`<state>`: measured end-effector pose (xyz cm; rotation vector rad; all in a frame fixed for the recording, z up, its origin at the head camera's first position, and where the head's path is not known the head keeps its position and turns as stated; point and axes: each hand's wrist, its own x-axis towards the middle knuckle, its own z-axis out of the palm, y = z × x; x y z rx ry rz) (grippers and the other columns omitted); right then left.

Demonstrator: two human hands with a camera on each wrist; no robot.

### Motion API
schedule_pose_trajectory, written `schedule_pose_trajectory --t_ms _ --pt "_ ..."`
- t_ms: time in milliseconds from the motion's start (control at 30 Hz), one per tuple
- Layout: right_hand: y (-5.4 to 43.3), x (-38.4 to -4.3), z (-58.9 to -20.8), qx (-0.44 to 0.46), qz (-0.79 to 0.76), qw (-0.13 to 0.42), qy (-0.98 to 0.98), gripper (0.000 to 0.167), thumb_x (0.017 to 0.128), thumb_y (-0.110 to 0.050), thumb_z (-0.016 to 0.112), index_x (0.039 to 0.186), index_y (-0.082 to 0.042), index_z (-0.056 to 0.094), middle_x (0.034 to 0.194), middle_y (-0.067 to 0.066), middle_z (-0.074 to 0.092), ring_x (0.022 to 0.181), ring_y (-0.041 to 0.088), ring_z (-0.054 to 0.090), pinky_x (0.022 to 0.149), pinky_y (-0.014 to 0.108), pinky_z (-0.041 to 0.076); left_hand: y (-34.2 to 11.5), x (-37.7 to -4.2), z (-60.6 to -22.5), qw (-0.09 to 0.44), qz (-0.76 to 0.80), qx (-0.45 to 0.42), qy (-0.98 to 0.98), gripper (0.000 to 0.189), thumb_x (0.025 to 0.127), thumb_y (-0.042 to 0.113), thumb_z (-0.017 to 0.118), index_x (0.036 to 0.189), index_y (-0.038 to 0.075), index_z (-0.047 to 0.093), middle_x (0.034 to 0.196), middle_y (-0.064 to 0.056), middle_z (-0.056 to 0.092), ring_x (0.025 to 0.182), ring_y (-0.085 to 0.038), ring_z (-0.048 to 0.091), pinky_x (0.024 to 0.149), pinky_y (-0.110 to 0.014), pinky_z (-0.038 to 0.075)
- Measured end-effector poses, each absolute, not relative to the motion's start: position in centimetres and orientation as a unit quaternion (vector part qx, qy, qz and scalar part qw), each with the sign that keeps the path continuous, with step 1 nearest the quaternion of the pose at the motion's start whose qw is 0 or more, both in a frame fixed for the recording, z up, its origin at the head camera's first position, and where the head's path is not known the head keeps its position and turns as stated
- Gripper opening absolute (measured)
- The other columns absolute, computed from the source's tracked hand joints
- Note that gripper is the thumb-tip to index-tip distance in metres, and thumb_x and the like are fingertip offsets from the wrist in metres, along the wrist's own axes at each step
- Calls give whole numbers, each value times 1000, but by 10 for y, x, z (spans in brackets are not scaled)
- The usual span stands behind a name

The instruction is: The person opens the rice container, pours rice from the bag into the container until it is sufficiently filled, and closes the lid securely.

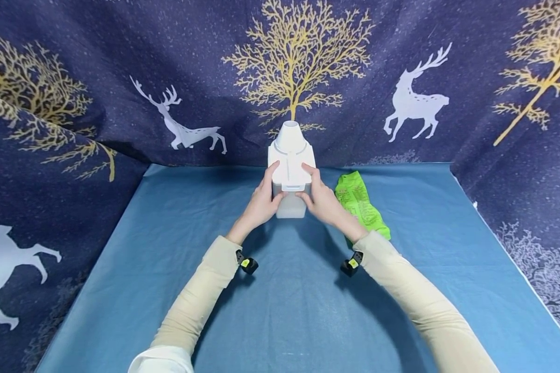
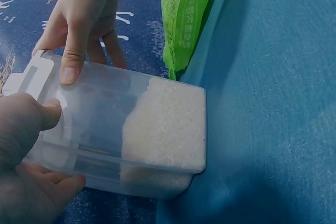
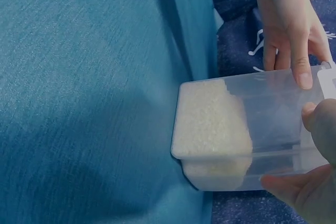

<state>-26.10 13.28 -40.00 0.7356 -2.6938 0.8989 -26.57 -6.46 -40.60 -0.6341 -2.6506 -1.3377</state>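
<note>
A clear plastic storage container (image 2: pixel 105 108) with white rice-like grains (image 3: pixel 207 121) in its lower part stands on the blue cloth. Its white lid (image 1: pixel 282 171) carries a cone-shaped cap on top. My left hand (image 1: pixel 262 198) grips the left side near the lid, thumb on the front wall. On the opposite side my right hand (image 1: pixel 325 201) grips it the same way. Both wrist views show the thumbs against the front, with the other fingers around the sides.
A crumpled green plastic bag (image 1: pixel 360 202) lies right of the container, partly behind the right forearm. The blue cloth (image 1: pixel 289 300) covers the table. Behind it hangs a dark blue curtain (image 1: pixel 336 114) printed with white deer and golden trees.
</note>
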Motion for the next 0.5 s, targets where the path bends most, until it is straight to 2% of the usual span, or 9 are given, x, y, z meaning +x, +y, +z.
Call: schedule_pose_trajectory --t_ms 100,167,200,267,300,367,433,467,500 --pt "134 -259 -398 245 314 94 -912 70 96 -19 59 149 -8 13 99 19 61 46 17 41 51 33 37 -65 -264 -404 42 -434 -208 -876 78 94 10 60 154 24 11 150 -22 38 129 -39 49 100 -54 44" --pt "135 -256 -396 238 324 82 -912 71 96 -18 58 150 -11 11 74 11 55 44 15 38 48 31 35 -66 -261 -403 33 -432 -208 -877 79 94 11 60 154 26 10 150 -22 39 129 -38 49 101 -53 44" --pt "136 -254 -396 234 332 72 -911 72 97 -17 58 151 -12 10 64 8 49 43 14 38 47 30 35 -66 -260 -402 29 -432 -209 -877 79 95 11 59 154 26 9 150 -22 39 129 -38 50 101 -52 44" --pt "136 -248 -395 226 351 53 -907 74 97 -15 56 152 -16 6 57 8 47 42 18 40 46 31 36 -68 -256 -402 21 -435 -215 -874 80 96 12 58 155 27 7 152 -21 36 127 -37 52 101 -50 45" --pt "137 -245 -395 224 360 45 -905 75 97 -14 55 153 -17 5 57 11 47 41 22 42 46 32 37 -69 -254 -402 17 -438 -218 -872 80 96 12 57 155 28 6 152 -22 36 127 -37 52 101 -50 46" --pt "139 -239 -396 223 382 31 -896 78 97 -12 54 153 -18 2 67 20 59 54 30 60 54 36 50 -71 -249 -403 8 -441 -222 -869 80 98 12 55 156 28 2 151 -22 37 125 -36 55 99 -48 47" --pt "141 -231 -397 224 403 14 -887 82 97 -11 54 154 -20 -4 94 31 66 81 38 69 69 42 57 -73 -245 -403 -5 -441 -223 -869 81 98 13 53 156 28 -2 147 -24 42 124 -35 56 98 -49 48" --pt "143 -228 -398 224 414 8 -882 84 97 -10 54 154 -20 -7 107 35 63 97 40 68 77 44 57 -74 -242 -403 -10 -436 -222 -872 81 99 14 53 156 26 -4 144 -24 46 124 -34 56 97 -49 49" --pt "145 -224 -399 223 426 3 -877 85 97 -9 53 154 -20 -9 114 37 61 110 41 63 84 45 56 -75 -240 -403 -17 -428 -219 -877 80 99 15 52 156 23 -4 142 -24 49 125 -33 56 97 -48 49"
